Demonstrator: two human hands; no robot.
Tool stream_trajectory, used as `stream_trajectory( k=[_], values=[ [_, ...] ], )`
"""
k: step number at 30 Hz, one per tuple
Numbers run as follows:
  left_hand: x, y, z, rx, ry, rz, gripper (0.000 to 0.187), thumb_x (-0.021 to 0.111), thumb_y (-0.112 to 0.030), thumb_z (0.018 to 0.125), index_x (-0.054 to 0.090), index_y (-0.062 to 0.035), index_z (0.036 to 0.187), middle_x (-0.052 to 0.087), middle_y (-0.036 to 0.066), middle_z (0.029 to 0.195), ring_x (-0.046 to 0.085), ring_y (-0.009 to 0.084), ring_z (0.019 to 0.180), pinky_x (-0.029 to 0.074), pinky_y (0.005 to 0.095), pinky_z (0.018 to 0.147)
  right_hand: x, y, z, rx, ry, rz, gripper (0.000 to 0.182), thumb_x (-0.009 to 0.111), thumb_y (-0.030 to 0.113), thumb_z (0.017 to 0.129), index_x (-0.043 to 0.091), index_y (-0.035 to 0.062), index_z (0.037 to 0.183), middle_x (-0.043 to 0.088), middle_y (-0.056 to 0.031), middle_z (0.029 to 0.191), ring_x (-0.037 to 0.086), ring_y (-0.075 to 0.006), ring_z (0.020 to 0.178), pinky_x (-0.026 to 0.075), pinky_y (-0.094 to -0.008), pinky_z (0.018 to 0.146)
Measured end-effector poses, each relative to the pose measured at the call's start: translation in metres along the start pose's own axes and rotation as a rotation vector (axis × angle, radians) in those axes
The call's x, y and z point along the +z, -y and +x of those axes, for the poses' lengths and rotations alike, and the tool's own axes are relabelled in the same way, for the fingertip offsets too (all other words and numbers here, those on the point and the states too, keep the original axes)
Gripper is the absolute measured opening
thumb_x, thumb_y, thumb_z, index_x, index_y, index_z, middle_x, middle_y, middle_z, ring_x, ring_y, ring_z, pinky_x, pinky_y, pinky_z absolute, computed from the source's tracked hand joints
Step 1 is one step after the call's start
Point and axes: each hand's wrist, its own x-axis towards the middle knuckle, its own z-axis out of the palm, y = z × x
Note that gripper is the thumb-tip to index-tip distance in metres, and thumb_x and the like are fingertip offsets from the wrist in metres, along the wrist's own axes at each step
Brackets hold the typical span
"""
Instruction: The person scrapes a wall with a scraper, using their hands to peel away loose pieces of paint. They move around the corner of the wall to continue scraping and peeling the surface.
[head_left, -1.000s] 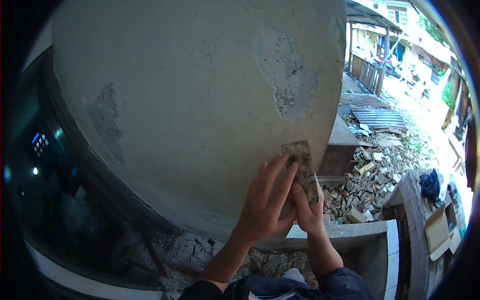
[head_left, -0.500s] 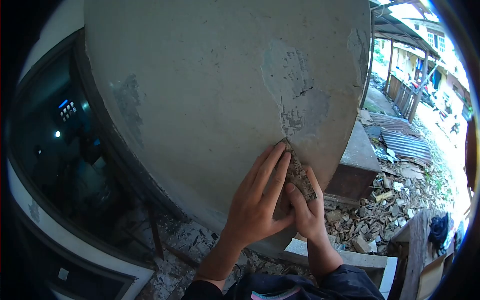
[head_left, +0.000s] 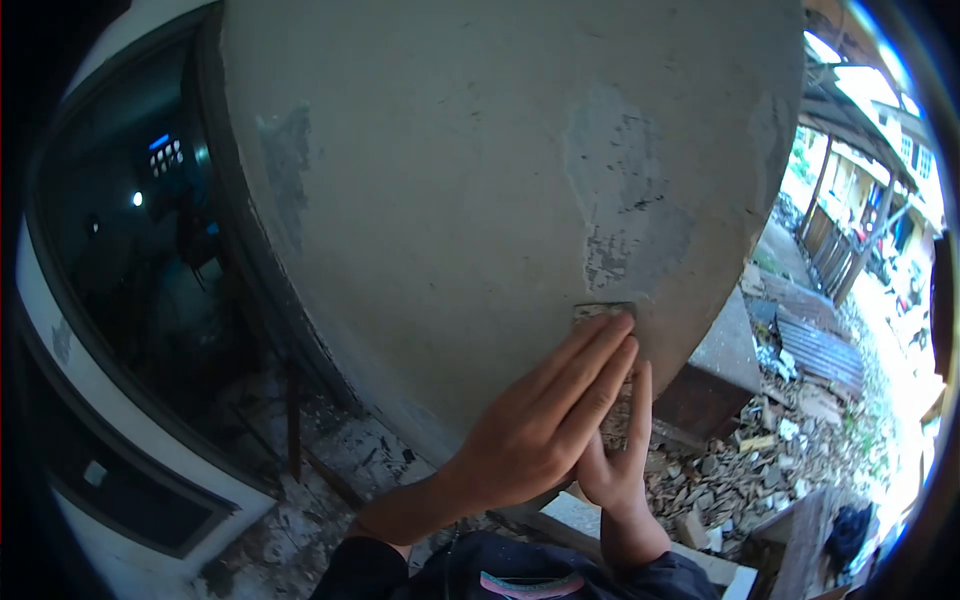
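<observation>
A flat, paint-speckled scraper (head_left: pixel 598 311) lies against the pale wall (head_left: pixel 440 230), its straight front edge just below a grey patch of peeled paint (head_left: pixel 625 180). My left hand (head_left: pixel 540 425) lies over it with its fingers stretched out and close together, pressing on the blade; its thumb is hidden. My right hand (head_left: pixel 618 480) grips the lower end of the scraper from below, one finger extended along its right side. Most of the scraper's middle is covered by my left hand.
On the left is a dark doorway (head_left: pixel 120 220) with a dark frame. Broken rubble (head_left: pixel 720 480) covers the ground at right, near a block-like ledge (head_left: pixel 725 360) and corrugated sheets (head_left: pixel 820 350). Below right stands a weathered board (head_left: pixel 805 530).
The scraper has turned from slanting to nearly upright, its front edge now level. My left hand has shifted across it, covering more of the blade. The view has tilted and shifted.
</observation>
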Motion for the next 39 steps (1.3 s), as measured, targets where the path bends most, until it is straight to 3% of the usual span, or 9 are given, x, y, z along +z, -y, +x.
stream_trajectory(
  k=[3,5,8,11,15,35,39],
  values=[
    [0.005,-0.006,0.004,0.006,-0.048,-0.025,0.057,0.065,0.001,0.083,0.053,0.0122,0.138,0.05,0.029,0.145,0.05,0.0432,0.136,0.05,0.0485,0.109,-0.001,0.001,0.003,0.025,-0.031,0.065,0.065,0.057,-0.001,0.094,0.024,-0.0113,0.149,0.044,-0.029,0.143,0.05,-0.0375,0.133,0.042,-0.0429,0.107],
    [0.01,-0.006,0.003,0.023,-0.073,-0.006,0.056,0.064,-0.001,0.086,0.052,0.0097,0.14,0.05,0.029,0.145,0.051,0.0436,0.135,0.051,0.0485,0.108,-0.006,-0.001,0.003,-0.025,-0.004,0.058,0.072,0.054,-0.003,0.095,0.015,-0.0101,0.155,0.028,-0.0276,0.157,0.033,-0.0377,0.147,0.029,-0.0429,0.12],
    [0.013,-0.006,0.004,0.033,-0.088,-0.024,0.055,0.063,-0.004,0.09,0.052,0.0022,0.144,0.048,0.028,0.146,0.053,0.0439,0.134,0.052,0.0488,0.107,-0.009,0.0,0.011,-0.124,-0.025,-0.092,0.075,0.053,-0.002,0.095,0.012,-0.0099,0.156,0.023,-0.0273,0.161,0.031,-0.0377,0.148,0.029,-0.0447,0.12],
    [0.015,-0.003,0.002,0.037,-0.098,-0.067,0.056,0.063,-0.005,0.092,0.053,-0.0073,0.147,0.046,0.028,0.147,0.053,0.0433,0.133,0.052,0.0493,0.106,-0.008,0.002,0.013,-0.083,-0.038,-0.026,0.076,0.052,-0.003,0.094,0.011,-0.0096,0.157,0.018,-0.0263,0.163,0.028,-0.0377,0.149,0.028,-0.046,0.12],
    [0.013,-0.001,0.002,0.024,-0.094,-0.099,0.057,0.064,-0.005,0.092,0.054,-0.0127,0.147,0.046,0.028,0.146,0.054,0.0428,0.133,0.052,0.0503,0.105,-0.007,0.0,0.012,-0.063,-0.026,0.059,0.076,0.05,-0.004,0.093,0.01,-0.0097,0.157,0.017,-0.0264,0.163,0.028,-0.038,0.15,0.027,-0.0459,0.121],
    [0.022,0.009,-0.002,-0.004,-0.149,-0.173,0.055,0.066,-0.005,0.092,0.054,-0.0123,0.146,0.045,0.028,0.147,0.049,0.0444,0.136,0.049,0.0529,0.108,0.0,-0.007,0.016,-0.115,-0.007,-0.021,0.073,0.049,-0.005,0.096,0.01,-0.0092,0.157,0.016,-0.0271,0.165,0.027,-0.0391,0.151,0.031,-0.0458,0.12],
    [0.013,0.012,0.007,0.005,-0.135,-0.116,0.055,0.065,-0.005,0.092,0.054,-0.0108,0.146,0.043,0.029,0.149,0.048,0.0452,0.137,0.048,0.0541,0.11,0.005,-0.001,0.024,-0.065,-0.047,0.082,0.071,0.049,-0.002,0.097,0.013,-0.0073,0.158,0.018,-0.0247,0.165,0.029,-0.038,0.15,0.032,-0.0458,0.12]
  ],
)
